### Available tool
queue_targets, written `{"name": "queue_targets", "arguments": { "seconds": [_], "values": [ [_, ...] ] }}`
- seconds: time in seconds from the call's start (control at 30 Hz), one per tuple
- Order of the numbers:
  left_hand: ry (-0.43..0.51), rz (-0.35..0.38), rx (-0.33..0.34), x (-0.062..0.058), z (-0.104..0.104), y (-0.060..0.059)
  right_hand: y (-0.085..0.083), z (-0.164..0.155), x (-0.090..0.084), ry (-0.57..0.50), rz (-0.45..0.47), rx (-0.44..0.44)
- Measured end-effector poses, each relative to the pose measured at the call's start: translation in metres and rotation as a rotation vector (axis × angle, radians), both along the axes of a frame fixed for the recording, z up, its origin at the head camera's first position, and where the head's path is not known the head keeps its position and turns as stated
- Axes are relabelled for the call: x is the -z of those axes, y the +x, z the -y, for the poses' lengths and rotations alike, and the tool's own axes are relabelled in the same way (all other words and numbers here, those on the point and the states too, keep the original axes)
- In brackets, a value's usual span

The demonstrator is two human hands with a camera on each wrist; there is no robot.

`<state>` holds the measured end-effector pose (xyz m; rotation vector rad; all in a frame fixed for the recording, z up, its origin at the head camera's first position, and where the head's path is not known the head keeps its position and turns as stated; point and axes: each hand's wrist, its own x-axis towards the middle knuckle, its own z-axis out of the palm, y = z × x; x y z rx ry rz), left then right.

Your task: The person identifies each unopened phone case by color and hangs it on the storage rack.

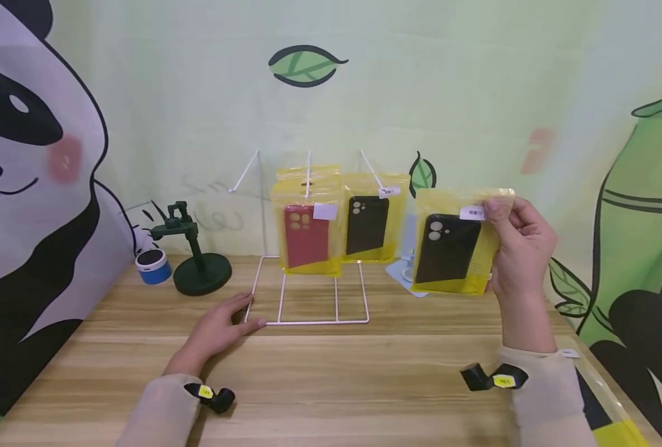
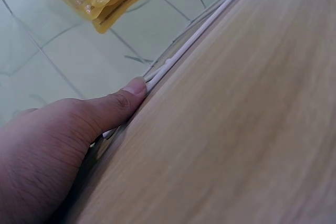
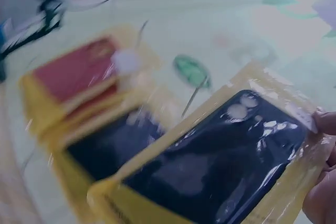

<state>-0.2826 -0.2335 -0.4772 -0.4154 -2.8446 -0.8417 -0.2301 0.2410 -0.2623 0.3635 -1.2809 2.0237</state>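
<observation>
My right hand (image 1: 523,248) pinches the upper right edge of a yellow clear-front bag holding a black phone case (image 1: 447,248), with a white label near the top. The bag is raised to the right of a white wire display rack (image 1: 308,323). On the rack's middle hook hang bagged red phone cases (image 1: 307,239), one behind another. A bagged black phone case (image 1: 367,225) hangs on the right hook, while the left hook (image 1: 244,171) is bare. My left hand (image 1: 219,329) rests at the rack base's front left corner, its straight thumb (image 2: 118,106) on the wire.
A dark green stand (image 1: 199,273) and a small blue and white round device (image 1: 154,267) are at the back left. Behind the held bag lies a light blue item (image 1: 406,276), partly hidden. A yellow and black package (image 1: 605,410) lies at the right edge.
</observation>
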Motion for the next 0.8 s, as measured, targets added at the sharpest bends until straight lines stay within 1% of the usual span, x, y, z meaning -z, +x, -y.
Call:
{"name": "queue_targets", "arguments": {
  "seconds": [0.13, 0.2, 0.3, 0.33, 0.4, 0.5, 0.57, 0.63, 0.8],
  "values": [
    [-0.002, -0.001, 0.005, 0.0, -0.001, 0.0, -0.004, 0.023, -0.014, -0.019, -0.022, -0.038],
    [0.004, 0.001, 0.008, 0.0, 0.0, 0.0, -0.005, 0.033, -0.019, -0.018, -0.022, -0.039],
    [-0.003, -0.002, 0.006, 0.0, 0.0, 0.001, -0.008, 0.046, -0.022, 0.006, 0.005, -0.029],
    [-0.006, 0.0, 0.004, -0.001, 0.001, 0.001, -0.01, 0.051, -0.022, 0.021, 0.019, -0.028],
    [-0.009, 0.006, -0.001, -0.004, 0.002, 0.001, -0.017, 0.058, -0.021, 0.087, 0.065, -0.014],
    [-0.001, 0.025, 0.0, -0.004, -0.001, 0.002, -0.023, 0.062, -0.016, 0.217, 0.115, 0.009],
    [0.008, 0.033, -0.008, -0.003, -0.001, 0.002, -0.028, 0.064, -0.013, 0.275, 0.13, 0.016],
    [0.008, 0.034, -0.014, -0.003, 0.0, 0.002, -0.031, 0.066, -0.01, 0.297, 0.135, 0.018],
    [0.006, 0.045, -0.015, -0.004, 0.002, 0.003, -0.038, 0.071, -0.004, 0.287, 0.161, 0.014]
  ]
}}
